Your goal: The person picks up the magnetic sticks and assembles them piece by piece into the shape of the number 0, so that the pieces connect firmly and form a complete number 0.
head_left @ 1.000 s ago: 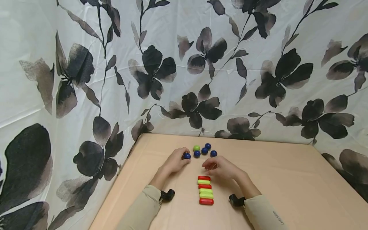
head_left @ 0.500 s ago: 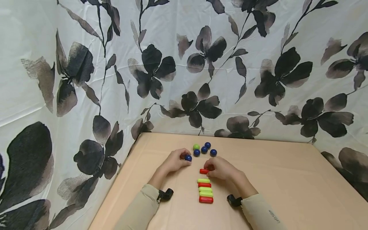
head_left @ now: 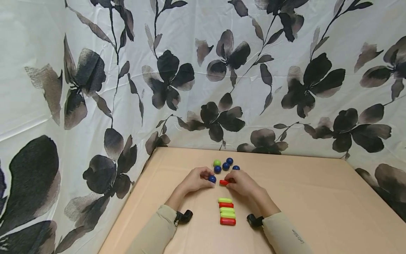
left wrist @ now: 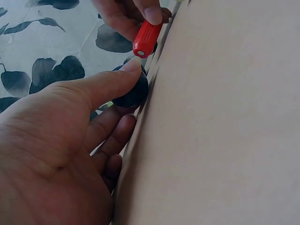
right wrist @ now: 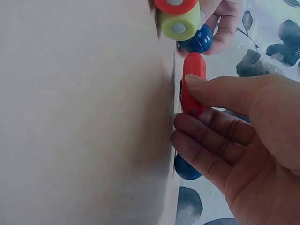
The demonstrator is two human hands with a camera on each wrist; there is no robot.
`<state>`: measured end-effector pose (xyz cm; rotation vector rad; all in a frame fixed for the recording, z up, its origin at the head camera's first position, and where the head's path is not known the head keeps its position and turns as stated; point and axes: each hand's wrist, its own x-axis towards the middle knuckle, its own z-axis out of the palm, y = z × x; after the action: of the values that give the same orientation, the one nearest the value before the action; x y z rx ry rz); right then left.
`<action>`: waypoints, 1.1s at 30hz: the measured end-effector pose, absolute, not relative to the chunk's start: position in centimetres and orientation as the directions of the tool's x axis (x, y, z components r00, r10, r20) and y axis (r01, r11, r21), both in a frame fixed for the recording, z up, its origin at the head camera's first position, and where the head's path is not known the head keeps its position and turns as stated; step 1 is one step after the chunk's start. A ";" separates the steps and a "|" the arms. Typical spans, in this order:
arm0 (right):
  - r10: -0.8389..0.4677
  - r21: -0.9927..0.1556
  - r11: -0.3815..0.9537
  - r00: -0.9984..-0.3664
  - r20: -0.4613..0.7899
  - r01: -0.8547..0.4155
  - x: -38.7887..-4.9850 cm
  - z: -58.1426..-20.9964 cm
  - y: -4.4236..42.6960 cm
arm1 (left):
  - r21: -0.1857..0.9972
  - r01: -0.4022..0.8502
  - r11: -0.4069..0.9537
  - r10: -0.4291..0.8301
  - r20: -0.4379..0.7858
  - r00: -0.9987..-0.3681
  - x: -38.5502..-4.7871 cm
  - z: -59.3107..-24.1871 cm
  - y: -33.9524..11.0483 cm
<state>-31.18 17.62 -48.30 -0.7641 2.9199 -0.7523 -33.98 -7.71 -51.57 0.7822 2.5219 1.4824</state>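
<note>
My left hand [head_left: 197,179] pinches a dark blue ball [head_left: 212,179] between thumb and fingers; the left wrist view shows the thumb laid over the ball [left wrist: 133,91]. Across from it, my right hand [head_left: 243,182] holds a short red rod [head_left: 223,182] by its far end. The rod [right wrist: 194,84] has a metal disc in its end and points at the ball, close to it; whether they touch I cannot tell. Nearer me lies a column of yellow-green rods [head_left: 225,200] and red rods [head_left: 227,221], side by side.
Beyond the hands sit a green ball [head_left: 217,163] and several blue balls [head_left: 226,166], one partly hidden behind my right hand. The tan table [head_left: 304,197] ends at a floral curtain [head_left: 177,81].
My right hand has taken the farthest red rod from the column and carried it away from me, toward the ball. My left hand has brought the blue ball right and slightly nearer.
</note>
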 end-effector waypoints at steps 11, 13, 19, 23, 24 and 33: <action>-0.475 -0.494 0.742 -0.875 0.090 -0.453 -31.3 -48.3 17.2 | 0.825 0.401 0.399 0.502 0.170 -0.848 -33.7 -51.5 -7.0; -0.470 -0.498 0.743 -0.878 0.090 -0.448 -31.3 -48.3 17.2 | 0.826 0.398 0.398 0.499 0.169 -0.850 -33.7 -51.5 -6.9; -0.457 -0.497 0.750 -0.885 0.087 -0.436 -31.3 -48.2 17.4 | 0.834 0.382 0.398 0.492 0.157 -0.856 -33.6 -51.6 -6.9; -0.415 -0.522 0.756 -0.906 0.085 -0.395 -31.4 -47.9 17.7 | 0.836 0.376 0.400 0.488 0.154 -0.859 -33.5 -51.5 -6.8; -0.394 -0.534 0.758 -0.916 0.083 -0.374 -31.5 -47.8 17.8 | 0.837 0.374 0.399 0.486 0.153 -0.860 -33.4 -51.5 -6.8; -0.220 -0.559 0.771 -0.951 0.216 -0.305 -32.9 -47.2 19.1 | 0.845 0.356 0.398 0.475 0.142 -0.868 -33.3 -51.3 -6.9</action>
<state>-32.93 19.13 -47.17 -0.4594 3.0854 -1.0140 -33.34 -6.92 -51.31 0.7545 2.5228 1.4788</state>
